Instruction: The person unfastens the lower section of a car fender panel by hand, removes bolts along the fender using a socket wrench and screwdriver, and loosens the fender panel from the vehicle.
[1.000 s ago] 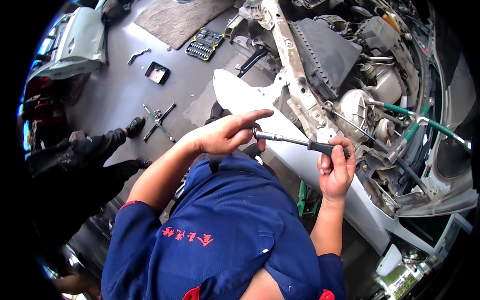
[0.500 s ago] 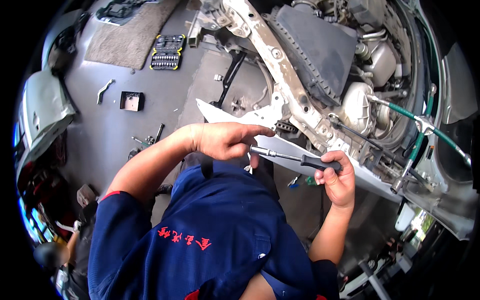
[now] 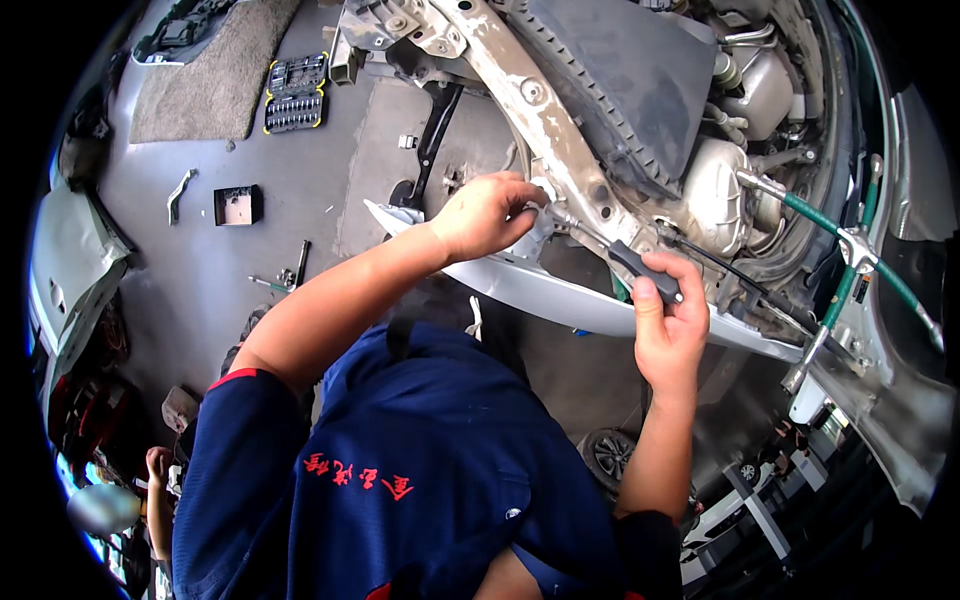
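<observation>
My right hand (image 3: 672, 325) is closed around the dark handle of a nut driver (image 3: 640, 268). The driver's metal shaft slants up and left to the car's front crossbeam (image 3: 570, 150). At the shaft's far end my left hand (image 3: 485, 215) is closed in a pinch against the beam's pale bracket. What lies between its fingertips is too small to make out. Below both hands runs a curved white body panel (image 3: 590, 302), fixed along the front of the car.
A green-handled cross wrench (image 3: 855, 248) lies on the car at the right. On the floor at the left are a socket set (image 3: 296, 95), a small open box (image 3: 237, 205) and a grey mat (image 3: 200, 85). A person (image 3: 158, 500) is at the lower left.
Both hands have moved toward the car. The left hand has gone up and right to the bracket, and the driver's tip has come from in front of my body to the beam.
</observation>
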The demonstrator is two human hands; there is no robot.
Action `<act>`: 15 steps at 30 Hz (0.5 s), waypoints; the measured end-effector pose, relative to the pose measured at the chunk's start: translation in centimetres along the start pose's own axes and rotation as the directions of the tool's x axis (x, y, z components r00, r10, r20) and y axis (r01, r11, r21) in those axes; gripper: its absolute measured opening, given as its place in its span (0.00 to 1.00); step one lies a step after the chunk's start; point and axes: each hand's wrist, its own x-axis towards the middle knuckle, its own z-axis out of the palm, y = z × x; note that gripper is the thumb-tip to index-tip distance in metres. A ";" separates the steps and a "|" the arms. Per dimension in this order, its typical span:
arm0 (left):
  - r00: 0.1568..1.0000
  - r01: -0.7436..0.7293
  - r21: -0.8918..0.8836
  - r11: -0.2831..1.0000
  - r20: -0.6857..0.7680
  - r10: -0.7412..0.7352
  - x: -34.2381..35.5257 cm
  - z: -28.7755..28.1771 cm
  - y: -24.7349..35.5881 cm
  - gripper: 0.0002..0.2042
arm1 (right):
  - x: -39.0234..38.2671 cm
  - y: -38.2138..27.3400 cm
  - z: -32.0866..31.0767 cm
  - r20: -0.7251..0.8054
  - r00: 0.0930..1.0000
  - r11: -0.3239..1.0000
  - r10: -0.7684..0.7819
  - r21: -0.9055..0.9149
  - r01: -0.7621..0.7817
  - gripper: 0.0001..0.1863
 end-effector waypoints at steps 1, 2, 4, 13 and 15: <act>0.999 0.037 -0.004 0.999 -0.007 -0.037 0.2 0.4 -0.2 0.14 | 0.4 -0.2 0.2 -0.002 1.000 1.000 -0.018 -0.018 0.018 0.10; 0.997 0.073 -0.006 0.997 -0.018 -0.073 0.4 0.5 -0.3 0.16 | 0.9 -0.4 0.3 0.002 1.000 1.000 -0.019 -0.018 0.019 0.10; 0.996 0.084 0.002 0.996 -0.021 -0.084 0.5 0.6 -0.4 0.18 | 1.6 -0.8 0.6 0.068 0.991 0.981 -0.120 -0.146 0.128 0.11; 0.994 0.097 -0.001 0.995 -0.046 -0.097 0.1 1.0 -1.1 0.21 | 3.4 -2.1 1.1 0.181 0.969 0.953 -0.170 -0.221 0.209 0.12; 0.995 0.077 -0.027 0.997 -0.055 -0.078 0.0 1.0 -1.3 0.21 | 4.1 -2.3 1.1 0.228 0.934 0.914 -0.277 -0.237 0.329 0.11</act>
